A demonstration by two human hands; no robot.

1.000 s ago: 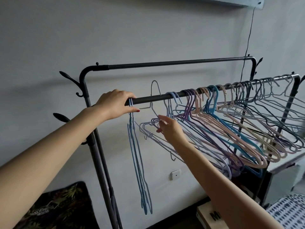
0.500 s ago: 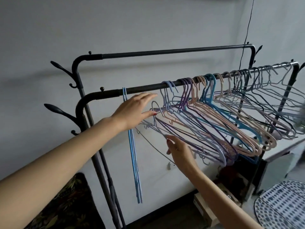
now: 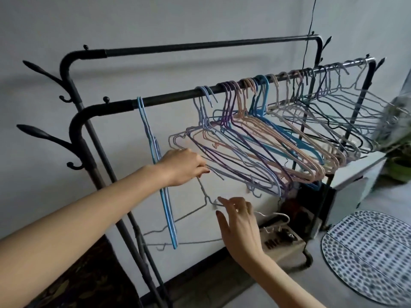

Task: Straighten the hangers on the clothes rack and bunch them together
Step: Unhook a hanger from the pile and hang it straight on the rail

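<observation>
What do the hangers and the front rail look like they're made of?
The hangers look like thin wire with a matte pastel coating: slim, bent profiles in blue, purple, pink. The front rail looks like dark metal tube with a dull, faintly textured finish; the exact coating is unclear.

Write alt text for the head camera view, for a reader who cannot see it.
A person's left hand grips the near ends of lilac and purple hangers crowded on a black clothes rack, while the right hand reaches for a grey wire hanger dangling below them. A blue hanger hangs alone, edge-on, at the left.
</observation>
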